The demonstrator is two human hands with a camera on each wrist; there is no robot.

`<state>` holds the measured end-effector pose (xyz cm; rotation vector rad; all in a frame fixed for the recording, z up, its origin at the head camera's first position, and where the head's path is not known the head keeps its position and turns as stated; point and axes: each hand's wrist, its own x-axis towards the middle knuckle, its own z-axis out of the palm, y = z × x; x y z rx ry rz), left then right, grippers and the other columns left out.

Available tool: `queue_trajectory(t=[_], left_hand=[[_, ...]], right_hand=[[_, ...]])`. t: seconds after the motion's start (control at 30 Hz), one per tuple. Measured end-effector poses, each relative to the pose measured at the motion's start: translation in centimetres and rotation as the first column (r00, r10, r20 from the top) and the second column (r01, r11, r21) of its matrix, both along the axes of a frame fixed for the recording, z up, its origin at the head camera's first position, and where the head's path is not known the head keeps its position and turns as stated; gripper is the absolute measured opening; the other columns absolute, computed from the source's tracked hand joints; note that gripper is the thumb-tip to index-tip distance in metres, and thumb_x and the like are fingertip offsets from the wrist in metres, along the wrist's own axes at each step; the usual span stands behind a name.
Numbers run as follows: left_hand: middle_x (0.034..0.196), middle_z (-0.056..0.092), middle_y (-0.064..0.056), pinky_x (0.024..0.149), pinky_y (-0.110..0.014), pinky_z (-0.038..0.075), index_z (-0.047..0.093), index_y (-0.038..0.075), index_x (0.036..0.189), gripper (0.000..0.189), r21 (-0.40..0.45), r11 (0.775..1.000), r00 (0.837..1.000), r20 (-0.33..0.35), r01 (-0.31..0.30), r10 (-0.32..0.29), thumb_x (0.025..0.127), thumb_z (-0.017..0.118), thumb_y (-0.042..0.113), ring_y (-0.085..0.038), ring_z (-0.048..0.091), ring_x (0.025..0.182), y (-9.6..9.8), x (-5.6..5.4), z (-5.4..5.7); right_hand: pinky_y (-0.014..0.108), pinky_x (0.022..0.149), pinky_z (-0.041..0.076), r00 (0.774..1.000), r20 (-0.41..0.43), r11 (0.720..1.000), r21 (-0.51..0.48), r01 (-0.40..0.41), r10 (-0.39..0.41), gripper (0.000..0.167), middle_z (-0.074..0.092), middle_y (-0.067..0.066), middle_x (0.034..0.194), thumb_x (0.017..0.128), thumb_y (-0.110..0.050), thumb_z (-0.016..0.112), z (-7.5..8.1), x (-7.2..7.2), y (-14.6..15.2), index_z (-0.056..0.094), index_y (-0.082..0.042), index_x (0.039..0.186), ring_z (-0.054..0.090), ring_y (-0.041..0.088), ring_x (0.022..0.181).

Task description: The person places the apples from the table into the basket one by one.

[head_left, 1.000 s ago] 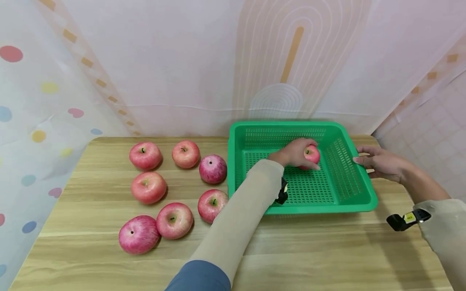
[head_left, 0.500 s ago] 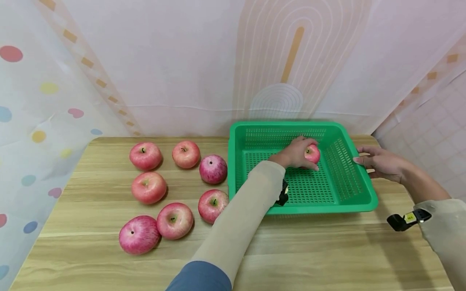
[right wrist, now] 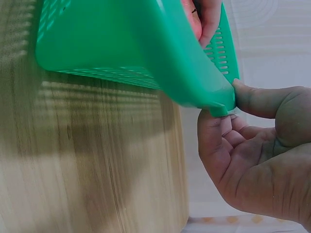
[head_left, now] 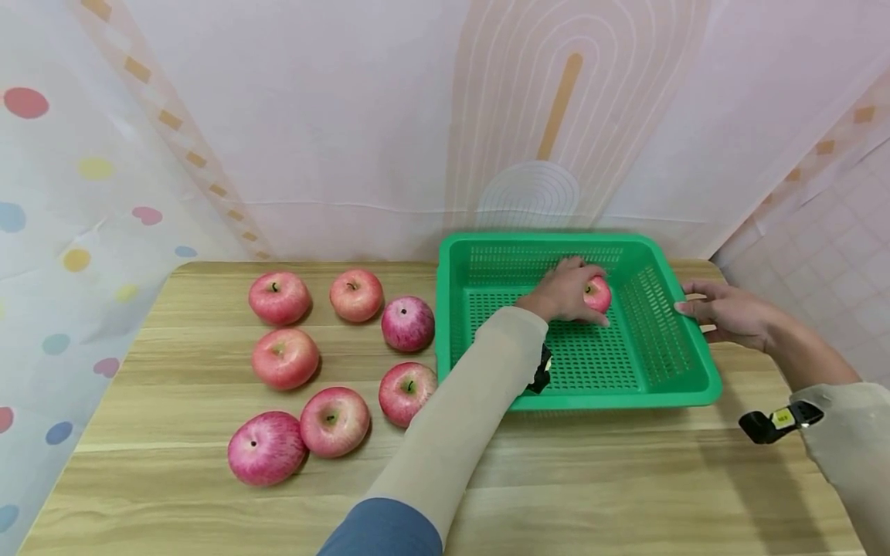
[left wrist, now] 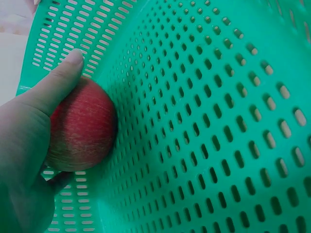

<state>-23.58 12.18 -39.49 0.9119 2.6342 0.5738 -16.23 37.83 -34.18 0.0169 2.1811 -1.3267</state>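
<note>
A green plastic basket point(head_left: 577, 400) with slotted walls and floor stands at the back right of the wooden table. Inside it, my left hand point(head_left: 559, 295) holds a red apple point(head_left: 596, 295), thumb on one side and fingers on the other. The left wrist view shows that apple point(left wrist: 87, 128) low against the basket's perforated floor. My right hand point(head_left: 730, 313) pinches the basket's right rim, with the thumb on top and curled fingers beneath, as the right wrist view shows at the rim point(right wrist: 214, 97).
Several apples lie left of the basket, among them a striped one point(head_left: 407, 323) close to its wall and a pink one point(head_left: 266, 448) nearest the front left. My left sleeve point(head_left: 459, 417) crosses the basket's front rim. A patterned cloth point(head_left: 348, 139) hangs behind the table point(head_left: 591, 486).
Almost nothing moves. My left hand shifts very slightly over the apple in the basket; the right hand stays on the rim.
</note>
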Motion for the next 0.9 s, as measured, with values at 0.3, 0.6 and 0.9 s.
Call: queue_trajectory(t=[0.3,0.6,0.9], left_hand=[[0.153,0.038,0.0,0.113,-0.037,0.034,0.039,0.028,0.157,0.089,-0.032,0.999,0.999,-0.037,0.014,-0.015,0.084,0.076,0.061,-0.017,0.034,0.141,0.2,-0.2,0.5],[0.156,0.038,0.003,0.114,-0.04,0.034,0.044,0.031,0.154,0.07,-0.059,0.997,0.998,-0.037,0.046,-0.048,0.094,0.059,0.064,-0.017,0.035,0.143,0.3,-0.9,2.9],[0.162,0.033,0.002,0.119,-0.047,0.029,0.042,0.029,0.155,0.067,-0.066,0.992,0.994,-0.021,0.108,-0.11,0.098,0.055,0.061,-0.016,0.028,0.149,-1.0,-1.4,5.5]], right_hand=[[0.039,0.08,0.058,1.0,0.004,1.0,0.003,-0.003,0.003,0.033,0.064,0.003,0.103,0.111,-0.014,0.041,-0.1,0.1,0.2,0.034,0.006,0.137,0.068,0.015,0.091],[0.039,0.08,0.058,1.0,0.002,1.0,0.012,-0.002,0.002,0.034,0.064,0.002,0.104,0.112,-0.014,0.04,0.1,0.1,0.7,0.033,0.006,0.139,0.068,0.016,0.091],[0.04,0.082,0.058,1.0,0.008,1.0,0.007,-0.018,0.018,0.041,0.064,0.003,0.106,0.112,-0.014,0.04,-0.1,-0.2,0.6,0.027,0.008,0.144,0.068,0.016,0.093]])
